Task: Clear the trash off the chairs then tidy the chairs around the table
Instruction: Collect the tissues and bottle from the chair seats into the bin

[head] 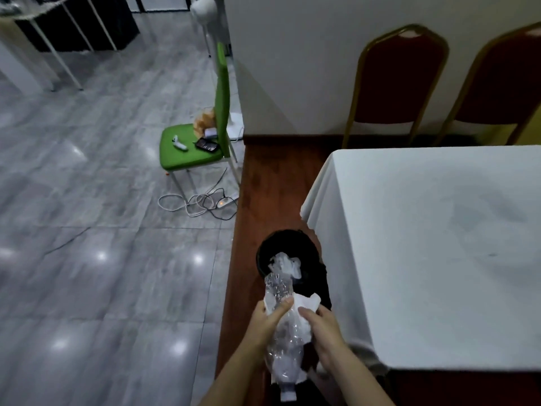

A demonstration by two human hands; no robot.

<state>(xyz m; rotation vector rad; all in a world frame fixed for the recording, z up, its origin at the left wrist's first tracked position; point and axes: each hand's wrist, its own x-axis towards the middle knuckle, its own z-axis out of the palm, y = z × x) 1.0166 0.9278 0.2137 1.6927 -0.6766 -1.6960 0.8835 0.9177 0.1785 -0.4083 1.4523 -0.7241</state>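
Both your hands are on the trash: your left hand (268,319) wraps a crushed clear bottle (285,341), thumb across it, while your right hand (323,329) pinches white paper (306,303) against it. All of it sits just above the black bin (288,244), which already holds crumpled paper, beside the table (439,244). Two red chairs (401,74) stand against the wall behind it; a green chair (190,150) is well apart.

Green chair (190,150), red gold-framed chairs (401,74), white tablecloth (439,244), black bin (263,250).
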